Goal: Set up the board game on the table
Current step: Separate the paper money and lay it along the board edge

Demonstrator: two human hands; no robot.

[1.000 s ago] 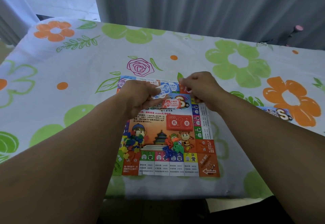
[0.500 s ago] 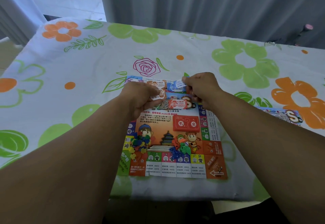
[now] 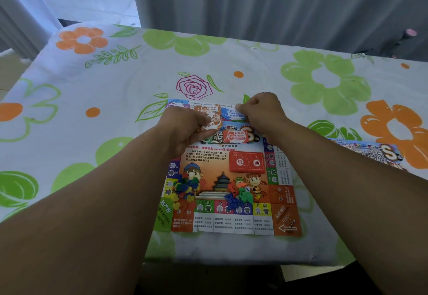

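A colourful paper game board (image 3: 281,213) lies flat near the table's front edge. My left hand (image 3: 183,130) grips a small stack of orange play-money notes (image 3: 212,120) over the board's far side. My right hand (image 3: 261,111) pinches the corner of a blue note (image 3: 231,113) lying along the board's top edge. An orange note (image 3: 207,109) lies left of the blue one, and a red note (image 3: 236,136) lies on the board just below. A red card deck (image 3: 247,162) sits mid-board. Two heaps of small coloured plastic pieces (image 3: 185,187) (image 3: 239,196) rest on the lower half.
The table wears a white cloth (image 3: 111,100) printed with green and orange flowers. The game's box lid (image 3: 370,153) lies to the right of the board, partly behind my right forearm. Grey curtains hang behind the table's far edge.
The right hand has moved a little up and left along the board's top edge onto the blue note. My left hand keeps its notes. The camera has tilted slightly.
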